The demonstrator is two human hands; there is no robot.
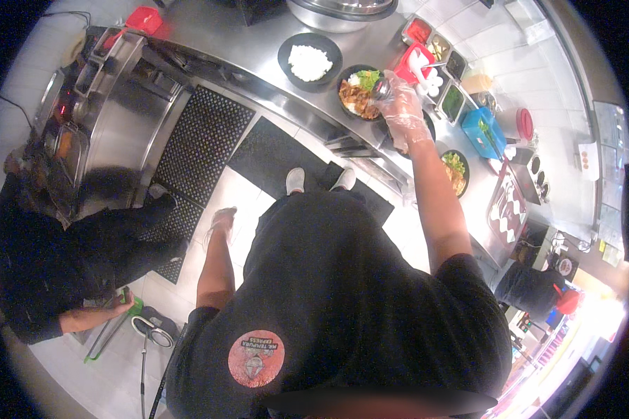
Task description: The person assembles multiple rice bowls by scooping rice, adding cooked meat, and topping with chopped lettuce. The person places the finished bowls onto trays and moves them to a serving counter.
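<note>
My right hand (404, 112), in a clear plastic glove, reaches over the steel counter. It is closed round a small shaker with a dark, shiny end (381, 89), mostly hidden by the fingers. Right beneath it sits a black bowl of rice, browned meat and green lettuce (356, 91). To the left is a black bowl of white rice (310, 63). Another black bowl is partly covered by my right wrist, and a bowl with lettuce (453, 165) stands beyond my forearm. My left hand (222, 219), also gloved, hangs low over the floor, fingers loosely apart, with nothing visible in it.
Steel topping pans (452, 102), a red container (414, 64) and a blue tub (483, 133) line the counter's right side. A large steel pot (341, 14) stands at the back. At left, a co-worker (56, 258) in black is beside cooking equipment. Dark mats (196, 143) cover parts of the floor.
</note>
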